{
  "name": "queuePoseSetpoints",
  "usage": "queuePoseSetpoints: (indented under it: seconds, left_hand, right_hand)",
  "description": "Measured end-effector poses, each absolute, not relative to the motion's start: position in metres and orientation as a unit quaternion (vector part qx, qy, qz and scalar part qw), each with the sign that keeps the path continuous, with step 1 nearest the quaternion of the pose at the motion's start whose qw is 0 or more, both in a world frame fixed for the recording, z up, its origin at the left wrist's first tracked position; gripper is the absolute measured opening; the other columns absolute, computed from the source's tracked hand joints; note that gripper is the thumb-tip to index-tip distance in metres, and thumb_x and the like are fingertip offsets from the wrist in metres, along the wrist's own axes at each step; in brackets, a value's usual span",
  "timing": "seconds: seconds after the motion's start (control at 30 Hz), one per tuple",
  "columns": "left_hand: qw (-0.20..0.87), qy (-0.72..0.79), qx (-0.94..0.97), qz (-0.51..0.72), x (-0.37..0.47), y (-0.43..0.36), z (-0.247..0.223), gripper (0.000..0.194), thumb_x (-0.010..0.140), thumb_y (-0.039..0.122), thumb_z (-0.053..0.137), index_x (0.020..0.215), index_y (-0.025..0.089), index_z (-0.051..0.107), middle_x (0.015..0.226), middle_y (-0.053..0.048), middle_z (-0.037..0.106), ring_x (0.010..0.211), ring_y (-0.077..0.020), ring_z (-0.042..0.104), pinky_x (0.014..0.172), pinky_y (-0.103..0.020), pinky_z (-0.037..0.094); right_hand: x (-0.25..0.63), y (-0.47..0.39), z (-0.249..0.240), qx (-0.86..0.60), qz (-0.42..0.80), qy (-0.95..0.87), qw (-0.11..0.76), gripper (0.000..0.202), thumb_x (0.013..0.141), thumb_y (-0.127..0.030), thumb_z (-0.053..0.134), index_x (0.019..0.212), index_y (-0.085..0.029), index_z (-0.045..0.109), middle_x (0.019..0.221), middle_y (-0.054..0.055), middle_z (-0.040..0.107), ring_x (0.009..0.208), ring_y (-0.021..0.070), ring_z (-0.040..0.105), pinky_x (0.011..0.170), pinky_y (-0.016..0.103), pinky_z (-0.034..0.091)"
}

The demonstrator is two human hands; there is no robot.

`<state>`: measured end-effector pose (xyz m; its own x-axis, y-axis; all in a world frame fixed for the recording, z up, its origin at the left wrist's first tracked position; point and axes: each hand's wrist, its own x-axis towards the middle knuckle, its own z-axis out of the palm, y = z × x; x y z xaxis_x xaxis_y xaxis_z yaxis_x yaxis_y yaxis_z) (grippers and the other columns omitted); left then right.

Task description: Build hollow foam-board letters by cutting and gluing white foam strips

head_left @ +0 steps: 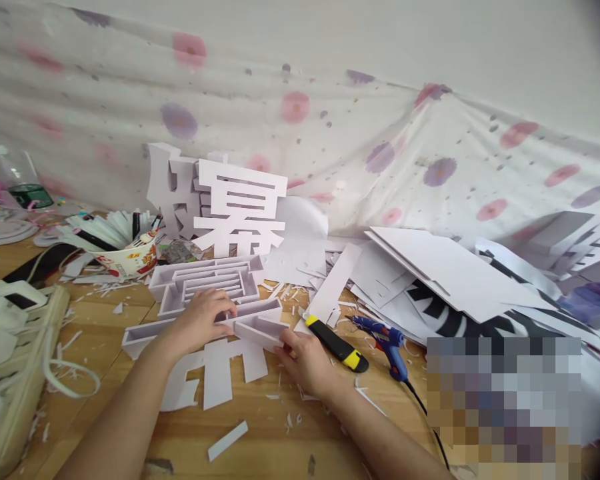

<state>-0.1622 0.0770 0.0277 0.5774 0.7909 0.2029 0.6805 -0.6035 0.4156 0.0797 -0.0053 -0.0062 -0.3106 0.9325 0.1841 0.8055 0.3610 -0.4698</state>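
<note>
The foam letter (215,313) lies flat on the wooden counter (260,433), mid-frame, its thin walls standing up. The left hand (203,319) presses fingers onto its top; the right hand (305,357) pinches its right end wall. One utility knife (336,343) and one glue gun (383,337) lie just right; two finished letters (230,207) stand behind, before a flowered sheet (330,120).

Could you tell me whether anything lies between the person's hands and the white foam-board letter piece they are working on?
Nothing visible does. The left hand rests directly on the white foam-board letter piece, and the right hand touches its near right end. The utility knife and blue glue gun lie to the right, clear of both hands.
</note>
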Motion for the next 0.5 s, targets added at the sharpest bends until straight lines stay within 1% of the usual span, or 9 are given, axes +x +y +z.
queuePoseSetpoints:
  seconds: [0.07, 0.17, 0.3, 0.5]
  left_hand:
    - [0.13, 0.416, 0.881, 0.183, -0.16, 0.08, 0.024, 0.01, 0.068, 0.033, 0.067, 0.071, 0.023, 0.066, 0.081, -0.002, 0.06, 0.085, -0.0234, 0.051, 0.08, -0.036, 0.037]
    - [0.112, 0.416, 0.885, 0.176, -0.156, 0.08, 0.022, 0.009, 0.067, 0.03, 0.068, 0.066, 0.022, 0.065, 0.078, -0.002, 0.059, 0.081, -0.0224, 0.051, 0.076, -0.035, 0.037]
    - [0.088, 0.436, 0.879, 0.172, -0.149, 0.074, 0.026, 0.004, 0.067, 0.021, 0.066, 0.065, 0.021, 0.064, 0.079, -0.002, 0.06, 0.082, -0.0229, 0.052, 0.075, -0.036, 0.035]
    - [0.047, 0.469, 0.866, 0.167, -0.143, 0.068, 0.027, 0.008, 0.068, 0.014, 0.064, 0.063, 0.02, 0.063, 0.08, -0.003, 0.063, 0.085, -0.0251, 0.053, 0.074, -0.039, 0.033]
  right_hand:
    - [0.081, -0.004, -0.003, -0.526, 0.141, -0.812, 0.211, 0.013, 0.084, -0.017, 0.047, 0.071, -0.02, 0.049, 0.064, -0.004, 0.053, 0.055, 0.0097, 0.045, 0.052, 0.02, 0.03]
    - [0.085, 0.001, 0.003, -0.487, 0.15, -0.835, 0.208, 0.017, 0.086, -0.018, 0.046, 0.069, -0.02, 0.049, 0.065, -0.003, 0.053, 0.058, 0.0105, 0.046, 0.055, 0.02, 0.031]
    - [0.09, 0.009, 0.007, -0.445, 0.168, -0.857, 0.199, 0.019, 0.088, -0.019, 0.043, 0.07, -0.02, 0.05, 0.066, -0.002, 0.053, 0.06, 0.0112, 0.046, 0.057, 0.02, 0.031]
    - [0.094, 0.014, 0.008, -0.426, 0.179, -0.865, 0.196, 0.018, 0.09, -0.02, 0.041, 0.074, -0.02, 0.051, 0.067, -0.002, 0.052, 0.061, 0.0115, 0.046, 0.058, 0.02, 0.031]
